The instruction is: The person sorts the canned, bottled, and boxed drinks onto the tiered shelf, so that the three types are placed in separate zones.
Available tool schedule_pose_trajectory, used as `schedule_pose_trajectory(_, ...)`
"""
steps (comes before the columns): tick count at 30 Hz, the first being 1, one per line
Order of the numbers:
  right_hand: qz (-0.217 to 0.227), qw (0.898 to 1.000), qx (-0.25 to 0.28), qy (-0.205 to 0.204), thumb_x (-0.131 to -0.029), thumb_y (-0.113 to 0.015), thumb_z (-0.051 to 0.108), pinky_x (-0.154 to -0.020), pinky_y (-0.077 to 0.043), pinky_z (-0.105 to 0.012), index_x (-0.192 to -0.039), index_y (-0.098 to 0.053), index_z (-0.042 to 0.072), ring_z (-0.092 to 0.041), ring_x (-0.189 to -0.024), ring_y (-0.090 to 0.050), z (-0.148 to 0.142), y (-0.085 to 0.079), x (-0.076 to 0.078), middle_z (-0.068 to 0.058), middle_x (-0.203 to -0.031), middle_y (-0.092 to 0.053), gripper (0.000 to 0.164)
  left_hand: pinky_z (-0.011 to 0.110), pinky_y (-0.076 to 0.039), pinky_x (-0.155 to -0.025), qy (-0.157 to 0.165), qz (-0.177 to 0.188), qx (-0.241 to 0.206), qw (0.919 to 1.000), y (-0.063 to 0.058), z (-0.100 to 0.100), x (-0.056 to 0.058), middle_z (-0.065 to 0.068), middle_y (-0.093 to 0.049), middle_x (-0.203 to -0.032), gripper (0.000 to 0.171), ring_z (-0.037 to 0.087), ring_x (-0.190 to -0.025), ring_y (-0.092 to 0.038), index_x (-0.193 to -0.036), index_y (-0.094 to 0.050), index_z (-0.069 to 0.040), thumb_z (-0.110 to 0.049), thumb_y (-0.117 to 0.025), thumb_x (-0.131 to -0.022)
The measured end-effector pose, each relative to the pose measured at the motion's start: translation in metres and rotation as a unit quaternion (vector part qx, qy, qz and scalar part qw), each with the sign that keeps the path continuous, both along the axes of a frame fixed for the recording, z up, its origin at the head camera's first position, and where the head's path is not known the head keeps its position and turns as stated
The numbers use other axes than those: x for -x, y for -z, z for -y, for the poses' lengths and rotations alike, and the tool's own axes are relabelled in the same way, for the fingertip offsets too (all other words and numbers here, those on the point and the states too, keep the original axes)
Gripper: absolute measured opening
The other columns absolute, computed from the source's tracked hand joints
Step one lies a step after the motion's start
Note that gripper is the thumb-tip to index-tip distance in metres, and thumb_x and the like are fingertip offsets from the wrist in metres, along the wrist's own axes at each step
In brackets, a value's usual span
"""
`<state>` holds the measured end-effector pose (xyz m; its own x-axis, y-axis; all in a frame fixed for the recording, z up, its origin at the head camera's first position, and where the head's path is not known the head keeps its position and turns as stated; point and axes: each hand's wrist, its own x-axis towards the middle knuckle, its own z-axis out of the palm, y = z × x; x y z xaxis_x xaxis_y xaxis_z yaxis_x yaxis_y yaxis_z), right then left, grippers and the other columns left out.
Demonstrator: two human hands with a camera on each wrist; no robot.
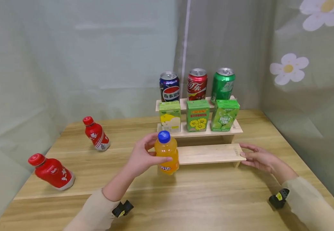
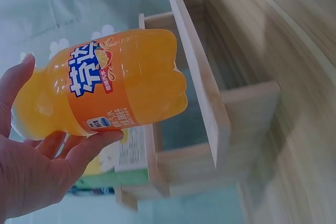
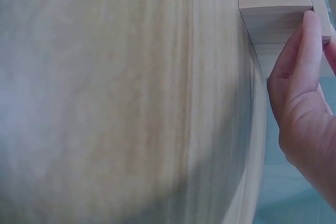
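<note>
My left hand (image 1: 144, 158) grips a small bottle of orange soda (image 1: 167, 151) with a blue cap, thumb and fingers around its sides. The bottle is upright in front of the left end of the wooden rack's lowest step (image 1: 210, 154), and its base is off the board in the left wrist view. At the other end of that step, my right hand (image 1: 260, 159) pinches the board's corner between thumb and fingers. In the right wrist view those fingers (image 3: 310, 40) lie against the rack's end.
Three cans, blue (image 1: 170, 87), red (image 1: 197, 85) and green (image 1: 223, 85), stand on the top step. Three juice boxes (image 1: 197, 116) stand on the middle one. Two red bottles (image 1: 97, 134) (image 1: 54, 173) are at the table's left. Curtains hang behind and at the right.
</note>
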<state>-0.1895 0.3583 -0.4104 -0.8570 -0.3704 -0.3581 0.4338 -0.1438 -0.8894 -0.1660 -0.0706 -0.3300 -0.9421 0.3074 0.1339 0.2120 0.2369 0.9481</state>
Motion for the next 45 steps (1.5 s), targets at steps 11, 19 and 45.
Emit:
schedule_pose_trajectory(11, 0.003, 1.0, 0.02, -0.008, -0.095, -0.055, 0.004, -0.084, -0.055, -0.028, -0.107, -0.057, 0.03, -0.016, -0.094, -0.067, -0.001, 0.002, -0.002, -0.004, -0.103, -0.066, 0.029, 0.042, -0.054, -0.088, 0.039, 0.021, -0.012, 0.9989, 0.003, -0.044, 0.011, 0.006, -0.063, -0.124, 0.066, 0.026, -0.113, -0.059, -0.128, -0.055, -0.016, -0.009, -0.084, -0.07)
schedule_pose_trajectory(19, -0.002, 1.0, 0.022, -0.006, -0.094, -0.055, 0.004, -0.083, -0.055, -0.026, -0.106, -0.06, 0.032, -0.015, -0.092, -0.068, -0.001, 0.002, -0.002, -0.004, -0.101, -0.067, 0.031, 0.039, -0.054, -0.088, 0.056, 0.017, -0.021, 0.9981, 0.006, -0.075, 0.016, 0.003, -0.061, -0.126, 0.066, 0.024, -0.113, -0.058, -0.129, -0.054, -0.017, -0.013, -0.085, -0.07)
schedule_pose_trajectory(45, 0.015, 0.998, 0.054, -0.021, -0.096, -0.052, 0.003, -0.082, -0.056, -0.026, -0.106, -0.062, 0.031, -0.016, -0.092, -0.068, -0.003, 0.0, 0.001, -0.005, -0.101, -0.068, 0.032, 0.023, -0.049, -0.09, 0.094, -0.033, -0.031, 0.9945, 0.012, -0.156, 0.038, 0.002, -0.062, -0.126, 0.069, 0.012, -0.109, -0.061, -0.13, -0.054, -0.014, -0.013, -0.085, -0.069)
